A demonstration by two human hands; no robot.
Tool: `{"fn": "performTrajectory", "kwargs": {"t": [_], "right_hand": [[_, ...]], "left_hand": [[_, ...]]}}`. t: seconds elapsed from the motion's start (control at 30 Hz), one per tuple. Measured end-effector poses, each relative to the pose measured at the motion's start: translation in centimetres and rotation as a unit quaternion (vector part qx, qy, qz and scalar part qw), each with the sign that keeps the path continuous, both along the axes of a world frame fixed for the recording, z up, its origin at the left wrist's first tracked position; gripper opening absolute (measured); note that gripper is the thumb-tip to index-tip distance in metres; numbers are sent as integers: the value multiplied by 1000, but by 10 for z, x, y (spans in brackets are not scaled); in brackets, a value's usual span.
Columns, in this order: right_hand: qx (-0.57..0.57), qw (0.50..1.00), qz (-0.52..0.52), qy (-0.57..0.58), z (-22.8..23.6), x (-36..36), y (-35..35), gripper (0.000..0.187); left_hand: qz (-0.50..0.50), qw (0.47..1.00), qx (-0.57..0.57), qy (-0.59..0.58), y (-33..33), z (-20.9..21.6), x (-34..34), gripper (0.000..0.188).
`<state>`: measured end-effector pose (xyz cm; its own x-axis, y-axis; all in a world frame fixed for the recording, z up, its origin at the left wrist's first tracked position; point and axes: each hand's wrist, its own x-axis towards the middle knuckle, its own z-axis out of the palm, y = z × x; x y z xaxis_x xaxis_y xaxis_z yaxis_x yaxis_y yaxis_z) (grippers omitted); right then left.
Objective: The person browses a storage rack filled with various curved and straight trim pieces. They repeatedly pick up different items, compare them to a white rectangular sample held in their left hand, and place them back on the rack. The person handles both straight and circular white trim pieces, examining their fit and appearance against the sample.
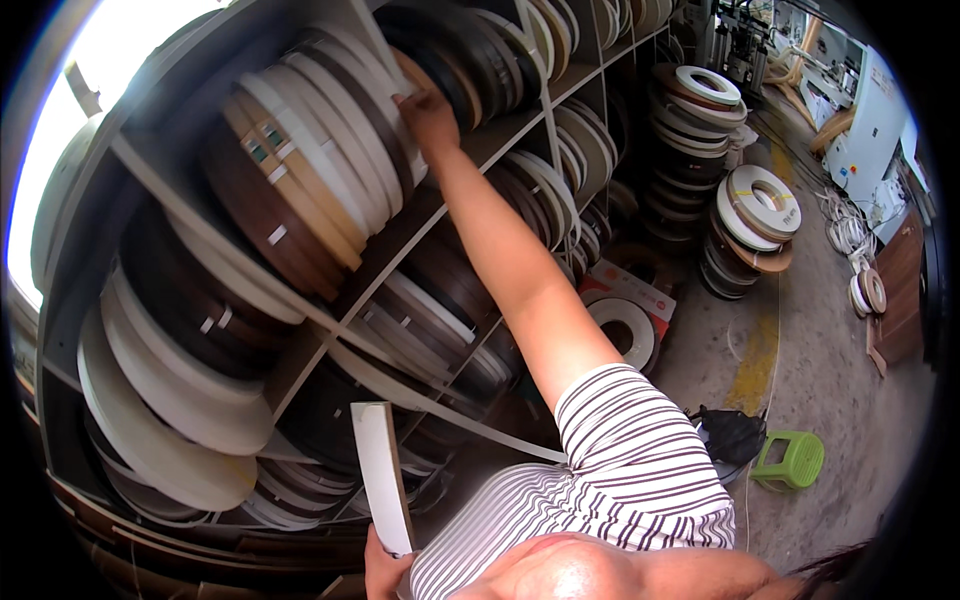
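The white strip sample stands upright in your closed left hand at the bottom edge, while your right hand touches shelved edge-banding rolls, its grip seemingly loose, a green stool behind.

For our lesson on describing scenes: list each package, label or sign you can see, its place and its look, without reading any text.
Cardboard box: on the floor beside the shelf, flat, white and red.
Small labels: on brown rolls, upper shelf, green-and-white squares.
Ring label: on top of the floor stack, round, white, dark print.
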<state>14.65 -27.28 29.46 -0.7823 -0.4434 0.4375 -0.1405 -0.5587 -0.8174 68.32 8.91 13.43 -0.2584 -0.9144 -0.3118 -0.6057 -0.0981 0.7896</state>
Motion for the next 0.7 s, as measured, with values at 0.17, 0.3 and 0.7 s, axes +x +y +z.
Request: {"fn": "performTrajectory", "kwargs": {"t": [0.17,0.3,0.7], "right_hand": [[-40,998,50,18,-32,-27,-32,26],[8,998,51,47,-60,-38,-3,30],[359,902,232,62,-300,-98,187,26]], "left_hand": [[0,999,-21,42,-24,17,-63,83],[-45,997,-46,41,-45,27,-111,85],[-117,985,-72,105,-96,27,-153,84]]}}
